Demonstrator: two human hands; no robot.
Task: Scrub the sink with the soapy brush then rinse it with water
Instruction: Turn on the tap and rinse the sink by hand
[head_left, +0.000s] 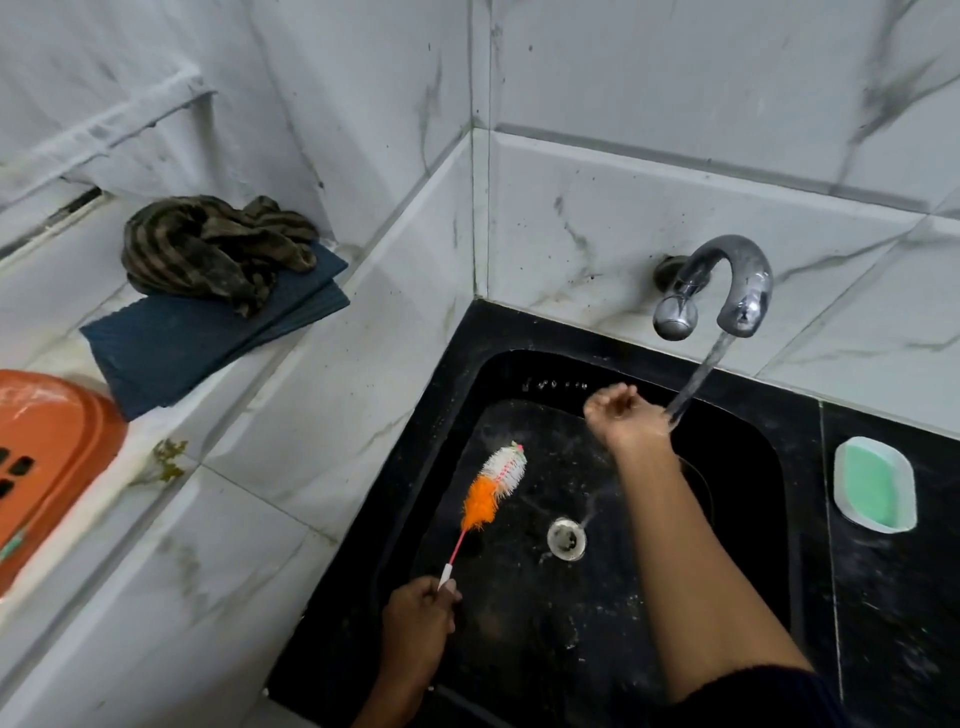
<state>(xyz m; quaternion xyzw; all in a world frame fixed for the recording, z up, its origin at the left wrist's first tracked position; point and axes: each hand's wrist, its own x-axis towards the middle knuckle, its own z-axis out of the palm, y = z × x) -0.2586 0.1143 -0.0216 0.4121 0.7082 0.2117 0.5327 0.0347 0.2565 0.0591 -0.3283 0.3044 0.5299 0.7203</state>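
A black sink (748, 467) fills the lower right, with a metal drain (567, 539) near its middle. My left hand (418, 618) grips the thin handle of a bottle brush (493, 486) with orange and white bristles, whose head hovers over the sink's left part. Water runs from the chrome tap (727, 286) on the back wall. My right hand (623, 418) is under that stream with its fingers loosely curled, holding nothing.
A green soap bar in a white dish (874, 484) rests on the black counter to the right. On the marble ledge at left lie a striped cloth (218, 249) on dark blue mats (208, 343) and an orange plastic basket (47, 462).
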